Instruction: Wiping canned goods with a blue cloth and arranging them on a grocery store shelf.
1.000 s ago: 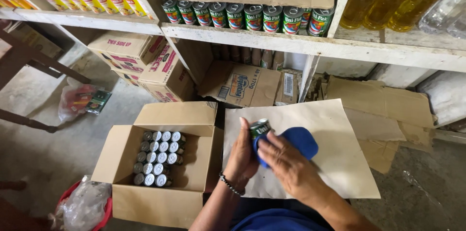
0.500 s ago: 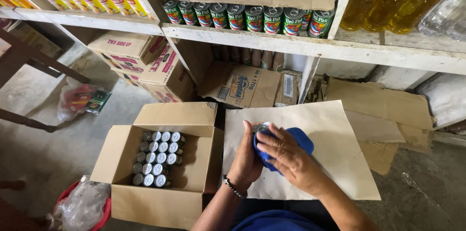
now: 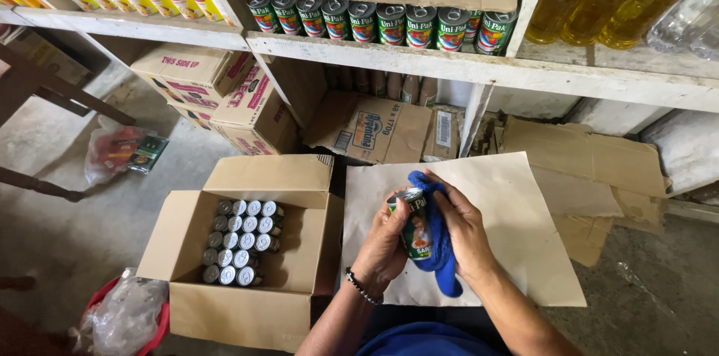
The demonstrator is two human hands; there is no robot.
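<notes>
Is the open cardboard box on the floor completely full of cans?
No: the cans fill only the left part of the cardboard box, and the right part shows bare cardboard.

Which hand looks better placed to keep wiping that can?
Probably the right hand: it holds the blue cloth against the can, while the left hand grips the can from the other side.
</notes>
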